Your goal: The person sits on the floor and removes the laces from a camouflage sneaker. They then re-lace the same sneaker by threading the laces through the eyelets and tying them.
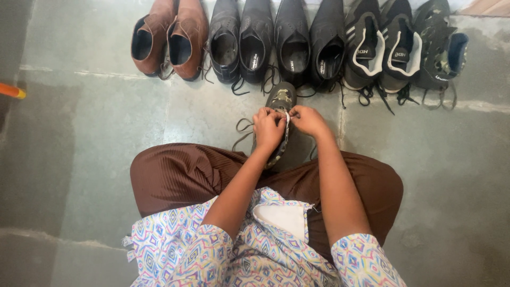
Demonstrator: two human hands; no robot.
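Our left hand (pixel 268 127) and right hand (pixel 308 120) had their fingers pinched together on the white-lined collar of a camouflage shoe (pixel 281 101). The two hands met over its opening. The shoe stood on the grey stone floor (pixel 79 133) just ahead of our knees, toe pointing away, with its dark laces (pixel 241 130) trailing loose to the left. Beyond it a row of shoes lined up: brown boots (pixel 170 37), black dress shoes (pixel 276 42), black-and-white trainers (pixel 382 50) and a matching camouflage shoe (pixel 441 48).
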